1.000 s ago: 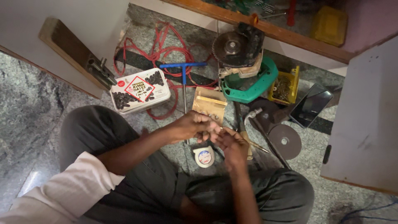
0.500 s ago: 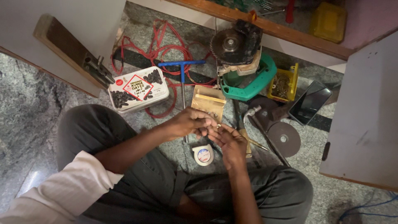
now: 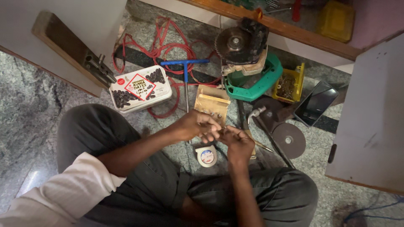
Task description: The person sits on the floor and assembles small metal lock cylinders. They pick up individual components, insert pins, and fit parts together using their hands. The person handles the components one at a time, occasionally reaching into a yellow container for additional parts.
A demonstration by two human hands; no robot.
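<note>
Our left hand (image 3: 197, 125) and right hand (image 3: 236, 141) meet just above the small round tape measure (image 3: 206, 156) on the stone floor (image 3: 25, 105), fingers curled together around something too small to make out; we cannot tell what either hand grips. Against the pictures from a second ago, almost nothing has moved: the hands stay joined in the same spot, so the fiddling goes on unfinished. Just beyond them lies the open cardboard box (image 3: 212, 103) of screws, beside the blue T-handle wrench (image 3: 185, 71).

A speckled grey stone floor (image 3: 25, 109) lay under dim, warm light. White panels (image 3: 80, 25) with wooden edges stood upper left, a grey board (image 3: 370, 117) right, and a wooden ledge (image 3: 294, 31) crossed the top.
</note>
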